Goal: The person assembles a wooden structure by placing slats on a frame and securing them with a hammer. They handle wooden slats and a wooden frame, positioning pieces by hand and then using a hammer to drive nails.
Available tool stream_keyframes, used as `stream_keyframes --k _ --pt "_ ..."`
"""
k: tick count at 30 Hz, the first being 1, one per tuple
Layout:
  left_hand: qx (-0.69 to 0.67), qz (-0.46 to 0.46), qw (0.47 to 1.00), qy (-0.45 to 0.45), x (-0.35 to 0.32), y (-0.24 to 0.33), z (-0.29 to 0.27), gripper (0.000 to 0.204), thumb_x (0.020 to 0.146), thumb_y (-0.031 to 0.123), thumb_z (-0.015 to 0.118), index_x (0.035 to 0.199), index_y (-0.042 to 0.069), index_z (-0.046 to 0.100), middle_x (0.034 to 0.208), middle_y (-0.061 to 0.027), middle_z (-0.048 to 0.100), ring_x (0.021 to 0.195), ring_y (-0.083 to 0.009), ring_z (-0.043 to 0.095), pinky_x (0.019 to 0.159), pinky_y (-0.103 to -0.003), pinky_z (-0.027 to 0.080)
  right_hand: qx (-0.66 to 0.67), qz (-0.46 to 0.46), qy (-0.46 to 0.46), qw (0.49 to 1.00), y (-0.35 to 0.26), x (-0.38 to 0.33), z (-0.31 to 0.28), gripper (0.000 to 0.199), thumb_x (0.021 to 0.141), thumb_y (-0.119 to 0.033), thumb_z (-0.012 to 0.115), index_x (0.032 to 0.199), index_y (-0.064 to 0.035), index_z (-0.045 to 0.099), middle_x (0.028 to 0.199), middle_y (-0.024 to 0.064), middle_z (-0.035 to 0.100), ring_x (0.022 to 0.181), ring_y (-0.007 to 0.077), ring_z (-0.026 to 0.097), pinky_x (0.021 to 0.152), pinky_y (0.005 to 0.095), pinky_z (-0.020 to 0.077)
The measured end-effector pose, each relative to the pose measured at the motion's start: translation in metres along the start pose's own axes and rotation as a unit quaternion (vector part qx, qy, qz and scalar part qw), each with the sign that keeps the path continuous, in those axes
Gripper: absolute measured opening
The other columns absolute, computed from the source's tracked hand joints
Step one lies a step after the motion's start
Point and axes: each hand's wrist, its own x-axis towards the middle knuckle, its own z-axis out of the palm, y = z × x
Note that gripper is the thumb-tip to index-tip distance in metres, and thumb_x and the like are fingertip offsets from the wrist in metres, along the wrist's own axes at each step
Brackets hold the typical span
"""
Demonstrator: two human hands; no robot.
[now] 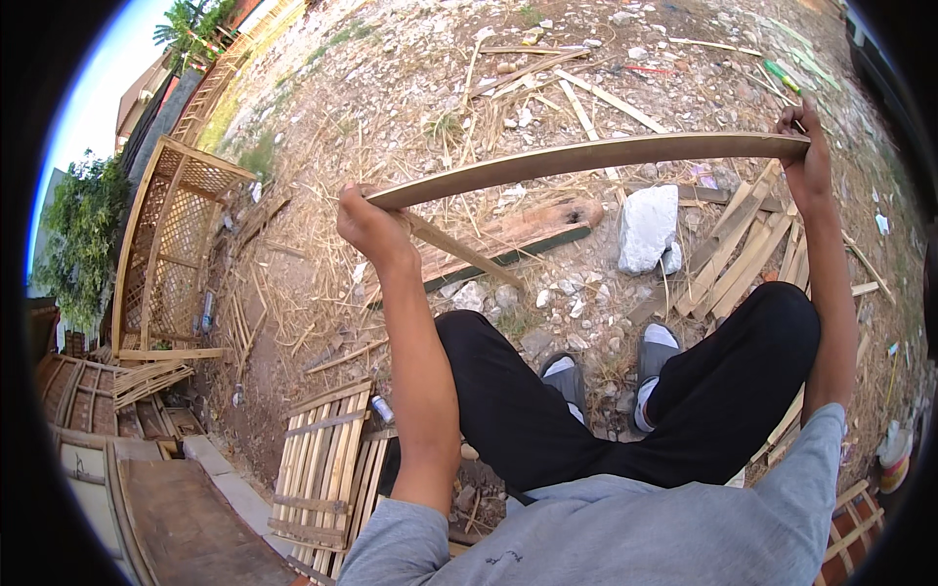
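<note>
I hold a long, thin wooden slat (pixel 586 156) crosswise in front of me, above the ground. My left hand (pixel 376 230) is closed around its left end. At the other end, my right hand (pixel 809 161) grips the slat with bent fingers. A second narrow strip of wood (pixel 464 251) slants from beside my left hand toward the ground; whether that hand also holds it I cannot tell. Beyond my right fingertips shows a green and yellow object (pixel 782 76), its kind unclear. Below the slat lies a thick, rough timber (pixel 508 239).
A white stone block (pixel 648 230) stands before my feet, with loose wooden slats (pixel 743 244) to its right. More strips (pixel 586 98) lie farther off on stony ground. At left are a lattice panel (pixel 176 249), a slatted pallet (pixel 322 469) and a small can (pixel 382 409).
</note>
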Motion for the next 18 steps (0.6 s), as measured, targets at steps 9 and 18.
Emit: stream_keyframes --k 9,18 --pt "0.004 -0.004 1.0 0.004 0.001 -0.002 -0.001 0.025 0.091 0.028 0.045 0.078 0.007 0.047 0.065 -0.0032 0.046 0.054 -0.0118 0.046 0.048 -0.027 0.035 -0.056 0.008 -0.002 0.998 0.001 0.003 -0.003 0.024 0.095 -0.031 0.056 0.091 -0.007 0.058 0.079 -0.0017 0.052 0.071 0.0073 0.05 0.062 0.0226 0.0408" --pt "-0.01 0.003 1.0 -0.009 0.004 -0.004 -0.004 0.025 0.091 0.028 0.046 0.078 0.006 0.048 0.068 -0.0043 0.048 0.056 -0.0132 0.048 0.049 -0.027 0.037 -0.115 -0.006 -0.021 0.993 -0.001 0.001 -0.006 0.033 0.093 -0.037 0.059 0.094 -0.0044 0.062 0.078 -0.0011 0.051 0.072 0.0076 0.049 0.066 0.0239 0.0399"
